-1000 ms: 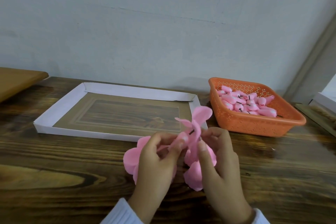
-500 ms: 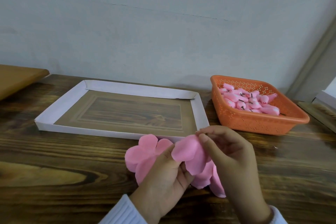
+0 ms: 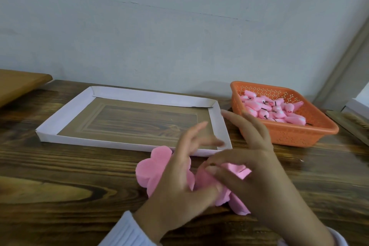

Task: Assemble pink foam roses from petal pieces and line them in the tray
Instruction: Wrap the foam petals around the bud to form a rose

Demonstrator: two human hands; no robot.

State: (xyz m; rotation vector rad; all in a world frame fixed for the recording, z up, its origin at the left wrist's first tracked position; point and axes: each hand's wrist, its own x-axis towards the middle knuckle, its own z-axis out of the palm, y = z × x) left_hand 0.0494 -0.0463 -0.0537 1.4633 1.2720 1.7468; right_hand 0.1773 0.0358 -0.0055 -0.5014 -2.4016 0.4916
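Right hand (image 3: 257,168) first: thumb and forefinger are pinched tight on the half-wrapped pink foam rose (image 3: 236,171), nipping it right where a thin dark stem tip (image 3: 212,164) pokes out. Its other fingers (image 3: 237,120) fan out straight toward the far side. Left hand (image 3: 177,183) sits alongside, fingers stretched out and released and blurred by motion, with the thumb laid against the rose's near-left side. Beneath that left hand there's a flat pink foam petal piece with rounded lobes (image 3: 153,166); whether it lies on the dark wood-grain table (image 3: 60,185) or rides under the palm, I cannot tell. The rose is held low over the table, just near of the near-right corner of the shallow white-rimmed cardboard tray (image 3: 60,124), which has a wood-print floor. To the far right, an orange perforated plastic basket (image 3: 289,136) holds a heap of small pink foam buds on dark stems (image 3: 267,110). At the far left is the edge of a brown wooden board (image 3: 20,84).
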